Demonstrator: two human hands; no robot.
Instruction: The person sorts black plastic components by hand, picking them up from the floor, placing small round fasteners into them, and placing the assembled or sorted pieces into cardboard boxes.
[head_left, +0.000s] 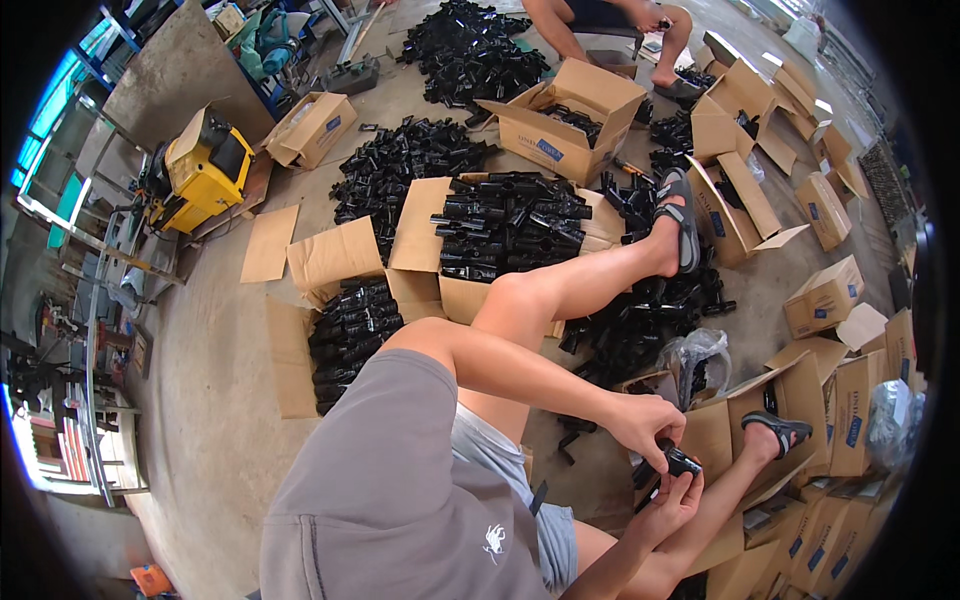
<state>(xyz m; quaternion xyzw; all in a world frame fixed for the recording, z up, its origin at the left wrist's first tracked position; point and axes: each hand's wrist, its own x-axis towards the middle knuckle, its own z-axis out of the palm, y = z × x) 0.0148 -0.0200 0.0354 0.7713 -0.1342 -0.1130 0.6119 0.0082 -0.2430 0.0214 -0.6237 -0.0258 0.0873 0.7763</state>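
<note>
Fingers of the left hand (643, 424) and right hand (676, 508) are clamped on a black tubular part (684, 461) near one shin (724, 505), with neat rows of similar parts (508, 222) already lying in two open cartons (418, 222) and big loose heaps (405, 170) left unboxed on the floor (220, 350).

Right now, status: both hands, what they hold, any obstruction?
Left hand, right hand: both gripping. Glossy black tube-shaped piece: between their fingers. Open brown cardboard box: close by, not visibly blocking.
</note>
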